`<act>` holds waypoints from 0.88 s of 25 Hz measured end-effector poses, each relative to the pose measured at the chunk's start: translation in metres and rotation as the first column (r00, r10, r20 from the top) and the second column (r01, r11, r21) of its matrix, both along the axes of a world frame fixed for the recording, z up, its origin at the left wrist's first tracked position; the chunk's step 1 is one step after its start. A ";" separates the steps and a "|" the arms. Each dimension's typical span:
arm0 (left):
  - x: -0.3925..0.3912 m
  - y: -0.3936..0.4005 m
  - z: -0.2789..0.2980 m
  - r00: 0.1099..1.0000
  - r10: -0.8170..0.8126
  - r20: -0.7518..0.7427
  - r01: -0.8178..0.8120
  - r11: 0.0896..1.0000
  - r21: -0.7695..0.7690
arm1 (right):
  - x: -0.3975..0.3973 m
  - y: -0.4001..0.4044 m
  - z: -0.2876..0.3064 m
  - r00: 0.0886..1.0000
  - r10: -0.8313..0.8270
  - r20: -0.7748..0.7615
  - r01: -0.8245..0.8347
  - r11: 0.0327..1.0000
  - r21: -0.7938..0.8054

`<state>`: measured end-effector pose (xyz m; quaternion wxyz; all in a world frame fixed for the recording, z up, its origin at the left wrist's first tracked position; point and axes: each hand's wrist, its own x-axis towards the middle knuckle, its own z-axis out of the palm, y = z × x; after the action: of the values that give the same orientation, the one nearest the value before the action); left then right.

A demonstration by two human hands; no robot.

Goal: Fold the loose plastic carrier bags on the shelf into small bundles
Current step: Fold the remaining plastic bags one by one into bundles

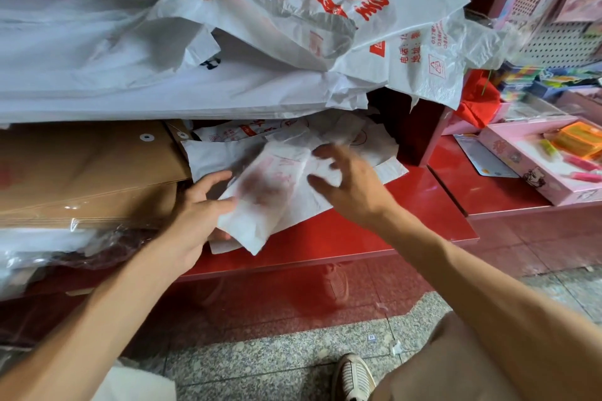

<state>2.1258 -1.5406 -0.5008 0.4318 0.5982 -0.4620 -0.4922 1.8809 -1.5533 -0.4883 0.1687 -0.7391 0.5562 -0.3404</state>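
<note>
Hands worked low at the red shelf [342,238]. Left hand [195,215] pinched the near end of a half-folded bag [264,192], thumb on top, fingers curled under; the bag lay tilted across the shelf lip on other flattened bags [211,156]. Right hand [345,182] hovered just beside the bag's far edge, fingers spread and blurred, gripping nothing; contact with the plastic could not be told.

To do the step well, my read: keep the left pinch fixed as the anchor, press air out with the flat right palm toward the open end, then fold in even turns so the bundle stays tight. Thin plastic would likely spring open if released early, and it could slide on the glossy shelf.

Containers, near to far. A clear-wrapped stack of brown envelopes [84,166] sat left on the same shelf, touching the bag pile. A pink open box [534,169] on the right counter held orange and pink items, too blurred to name. Above, a thick heap of loose white carrier bags [293,10] with red print spilled over the upper shelf edge, still unfolded; most of the task looked undone. A pegboard rack [553,42] stood far right with packaged goods.
</note>
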 end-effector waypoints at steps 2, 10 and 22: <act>-0.002 0.004 0.000 0.992 -0.116 -0.054 0.121 0.988 0.100 | 0.023 0.019 -0.001 0.948 0.314 -0.053 -0.303 0.941 0.154; 0.007 0.014 0.004 0.900 -0.436 0.006 0.429 0.889 0.161 | 0.060 0.032 -0.023 0.827 0.274 -0.492 -0.247 0.962 0.120; 0.012 0.000 -0.021 0.634 -0.097 0.767 0.278 0.954 -0.109 | 0.052 0.004 -0.025 0.990 0.135 0.031 -0.138 0.964 0.227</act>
<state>2.1382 -1.5408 -0.5220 0.2098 0.6454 -0.7099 -0.1885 1.9326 -1.5488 -0.5132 0.2802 -0.7486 0.5382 -0.2674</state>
